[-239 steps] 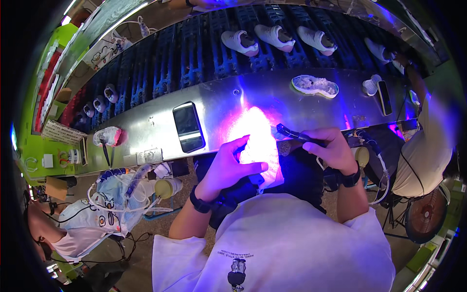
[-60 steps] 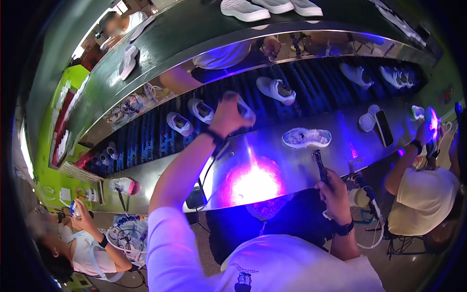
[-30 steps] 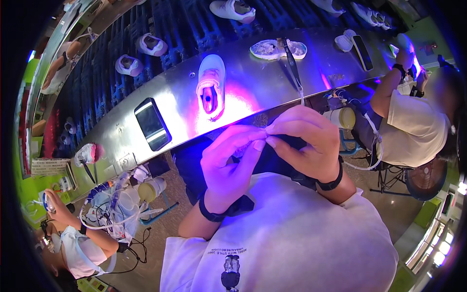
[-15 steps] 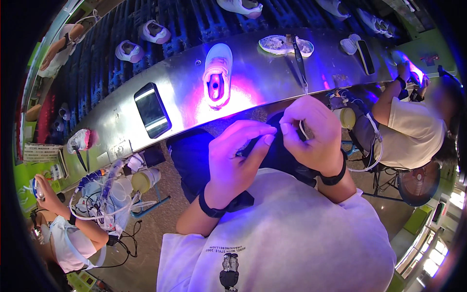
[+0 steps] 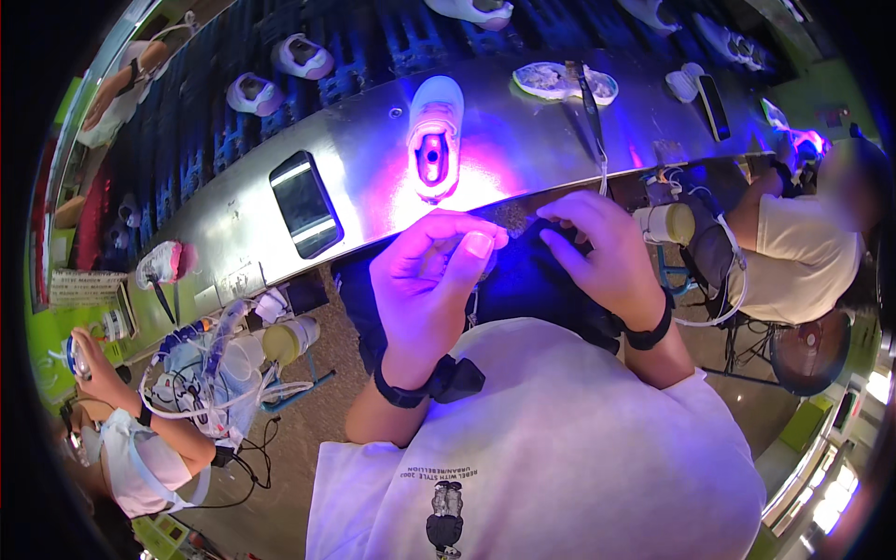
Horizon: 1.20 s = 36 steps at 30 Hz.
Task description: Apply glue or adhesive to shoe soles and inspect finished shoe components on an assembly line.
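Nearest, the left hand [image 5: 420,294] pinches narrowly and the right hand [image 5: 607,257] curls loosely; I cannot tell if they hold anything. Beyond, a white shoe [image 5: 436,117] stands near the metal bench's [image 5: 373,159] edge, where a bump could topple it.

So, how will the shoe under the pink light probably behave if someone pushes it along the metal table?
The shoe will likely slide rather than roll, as it stands upright, open side up. The metal table looks smooth and shiny, so it may offer little grip. Being hollow, the shoe is probably light for its size.
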Motion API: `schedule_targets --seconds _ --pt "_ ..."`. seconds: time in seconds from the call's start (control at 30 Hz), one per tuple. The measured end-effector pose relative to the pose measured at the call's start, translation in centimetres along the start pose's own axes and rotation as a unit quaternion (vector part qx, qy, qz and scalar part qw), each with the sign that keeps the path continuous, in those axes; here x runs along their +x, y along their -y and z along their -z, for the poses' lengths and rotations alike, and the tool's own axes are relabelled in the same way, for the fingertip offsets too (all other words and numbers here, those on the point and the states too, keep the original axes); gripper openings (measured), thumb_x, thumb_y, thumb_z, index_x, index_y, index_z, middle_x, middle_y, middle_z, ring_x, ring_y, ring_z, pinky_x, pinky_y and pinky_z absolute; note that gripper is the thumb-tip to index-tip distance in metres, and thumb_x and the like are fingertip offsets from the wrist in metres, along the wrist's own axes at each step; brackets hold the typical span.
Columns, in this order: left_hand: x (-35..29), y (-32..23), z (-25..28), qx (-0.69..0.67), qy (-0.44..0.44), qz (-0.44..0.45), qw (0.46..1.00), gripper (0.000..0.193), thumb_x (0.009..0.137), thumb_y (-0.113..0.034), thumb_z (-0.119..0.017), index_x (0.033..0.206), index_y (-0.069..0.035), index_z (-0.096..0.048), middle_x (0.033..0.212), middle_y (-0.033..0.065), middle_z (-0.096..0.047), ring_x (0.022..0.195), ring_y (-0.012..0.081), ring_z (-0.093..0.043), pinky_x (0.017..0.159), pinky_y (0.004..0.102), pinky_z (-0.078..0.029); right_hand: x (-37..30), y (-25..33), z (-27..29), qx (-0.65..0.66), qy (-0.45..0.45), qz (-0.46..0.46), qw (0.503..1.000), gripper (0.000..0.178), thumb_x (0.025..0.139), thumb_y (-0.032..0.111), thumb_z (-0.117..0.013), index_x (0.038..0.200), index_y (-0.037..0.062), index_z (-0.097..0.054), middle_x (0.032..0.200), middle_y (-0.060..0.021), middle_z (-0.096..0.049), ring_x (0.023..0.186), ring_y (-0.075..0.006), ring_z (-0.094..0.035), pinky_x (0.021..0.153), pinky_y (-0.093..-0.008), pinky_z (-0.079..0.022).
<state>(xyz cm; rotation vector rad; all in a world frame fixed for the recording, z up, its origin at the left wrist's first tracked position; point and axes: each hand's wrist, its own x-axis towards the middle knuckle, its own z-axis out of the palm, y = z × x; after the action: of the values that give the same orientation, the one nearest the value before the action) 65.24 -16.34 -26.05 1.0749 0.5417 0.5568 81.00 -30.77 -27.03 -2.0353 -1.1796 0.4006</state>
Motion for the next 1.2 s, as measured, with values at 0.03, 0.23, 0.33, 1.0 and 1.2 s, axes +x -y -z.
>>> schedule_targets --seconds 0.03,0.23,0.33,1.0,1.2 --pt "-0.1 0.3 0.1 0.024 0.004 0.014 1.0 0.011 0.098 -0.005 -0.068 0.105 0.004 -0.07 0.098 0.0092 -0.071 0.083 0.01 -0.064 0.073 0.0236 -0.05 0.1 1.2 0.8 0.025 -0.002 -0.044 0.999 0.018 0.084 0.006 -0.076 0.102 0.0047 -0.073 0.087 -0.009 -0.069 0.076 -0.022 -0.067 0.064 -0.0306 -0.053" --pt "-0.5 1.8 -1.0 0.016 0.005 -0.01 1.0 0.01 0.096 -0.005 -0.072 0.101 0.003 -0.071 0.095 0.0082 -0.07 0.084 0.0106 -0.063 0.077 0.0235 -0.049 1.0 4.7 1.9 0.08 -0.032 0.04 0.995 0.019 0.078 0.004 -0.081 0.095 0.0055 -0.075 0.085 -0.0071 -0.07 0.075 -0.0219 -0.069 0.063 -0.0327 -0.055" --pt "-0.5 2.1 -1.0 0.043 0.014 0.012 0.999 0.009 0.094 -0.005 -0.073 0.1 0.002 -0.072 0.094 0.0072 -0.07 0.083 0.0109 -0.063 0.075 0.0238 -0.049 1.1 4.3 1.5 0.079 -0.033 0.08 0.993 0.018 0.077 0.003 -0.081 0.094 0.0051 -0.074 0.083 -0.0069 -0.069 0.074 -0.0234 -0.069 0.064 -0.0337 -0.055" --pt "0.5 -3.4 -1.6 -0.123 0.171 -0.093 0.973 0.018 0.098 -0.015 -0.065 0.096 0.002 -0.071 0.092 0.0167 -0.068 0.084 0.0263 -0.067 0.074 0.0355 -0.056 0.0 -1.2 3.4 0.128 -0.053 0.007 0.99 0.004 0.083 -0.003 -0.064 0.082 0.0002 -0.062 0.075 -0.007 -0.06 0.065 -0.0177 -0.058 0.061 -0.0303 -0.047" --pt "2.5 -7.4 -2.7 -0.259 0.404 -0.111 0.87 0.009 0.096 -0.017 -0.07 0.092 -0.009 -0.07 0.087 0.0098 -0.064 0.085 0.0266 -0.065 0.073 0.0367 -0.058 -0.3 -8.6 2.2 -0.023 0.028 -0.14 0.989 0.009 0.089 0.006 -0.069 0.094 -0.0012 -0.067 0.082 -0.0084 -0.065 0.07 -0.0169 -0.061 0.064 -0.0316 -0.049"
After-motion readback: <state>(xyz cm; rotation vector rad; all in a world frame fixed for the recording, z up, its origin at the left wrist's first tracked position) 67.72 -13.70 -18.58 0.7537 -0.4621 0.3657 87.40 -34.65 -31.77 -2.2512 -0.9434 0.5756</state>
